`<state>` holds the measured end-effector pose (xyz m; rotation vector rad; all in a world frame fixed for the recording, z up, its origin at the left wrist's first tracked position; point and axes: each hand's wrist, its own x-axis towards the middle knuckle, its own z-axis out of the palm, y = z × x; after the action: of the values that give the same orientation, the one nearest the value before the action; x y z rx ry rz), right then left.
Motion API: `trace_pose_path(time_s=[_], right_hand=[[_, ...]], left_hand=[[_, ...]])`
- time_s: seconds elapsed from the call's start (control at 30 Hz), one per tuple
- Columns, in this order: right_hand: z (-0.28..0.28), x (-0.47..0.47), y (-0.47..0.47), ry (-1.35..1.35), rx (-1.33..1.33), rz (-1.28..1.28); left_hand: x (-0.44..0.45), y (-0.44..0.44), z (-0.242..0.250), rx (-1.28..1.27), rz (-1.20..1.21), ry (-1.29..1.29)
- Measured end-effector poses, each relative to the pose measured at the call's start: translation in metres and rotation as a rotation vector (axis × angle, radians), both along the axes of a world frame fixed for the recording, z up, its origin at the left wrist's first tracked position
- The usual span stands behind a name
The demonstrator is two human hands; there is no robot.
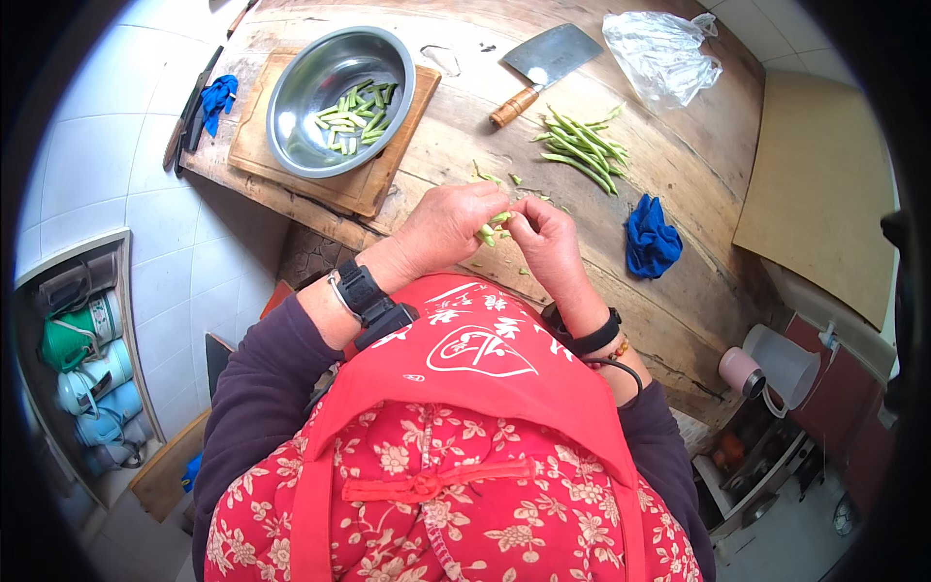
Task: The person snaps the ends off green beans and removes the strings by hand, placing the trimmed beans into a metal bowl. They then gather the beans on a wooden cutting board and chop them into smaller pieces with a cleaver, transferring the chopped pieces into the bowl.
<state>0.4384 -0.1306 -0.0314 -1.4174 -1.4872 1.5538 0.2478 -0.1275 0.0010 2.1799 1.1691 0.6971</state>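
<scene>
My left hand point(454, 218) is closed around a few green bean pieces point(486, 235), whose cut ends stick out below the fingers. At their right end, the thumb and forefinger of my right hand point(547, 231) pinch a bean tip. Both hands are over the front edge of the wooden table point(451, 138). Beyond them lies a pile of whole green beans point(582, 145). Snapped bean pieces point(356, 116) rest inside a steel bowl point(287, 109), which stands on a wooden cutting board point(383, 182). Small bean scraps point(516, 179) are scattered by my fingers.
A cleaver point(554, 54) with a wooden handle lies behind the bean pile, near a clear plastic bag point(662, 58). One crumpled blue cloth point(653, 236) is at the right, another blue cloth point(218, 98) at the left edge. A pink cup point(740, 371) stands lower right.
</scene>
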Motion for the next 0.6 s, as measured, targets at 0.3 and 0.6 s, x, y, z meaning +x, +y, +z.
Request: trace_pose_path(time_s=[0.3,0.6], right_hand=[[-0.012,0.006,0.001,0.527,-0.396,-0.185],[-0.038,0.034,-0.002,-0.281,0.111,0.072]], left_hand=[[0.01,0.01,-0.021,-0.587,0.381,-0.517],[-0.02,0.022,-0.017,-0.911,0.682,-1.21]])
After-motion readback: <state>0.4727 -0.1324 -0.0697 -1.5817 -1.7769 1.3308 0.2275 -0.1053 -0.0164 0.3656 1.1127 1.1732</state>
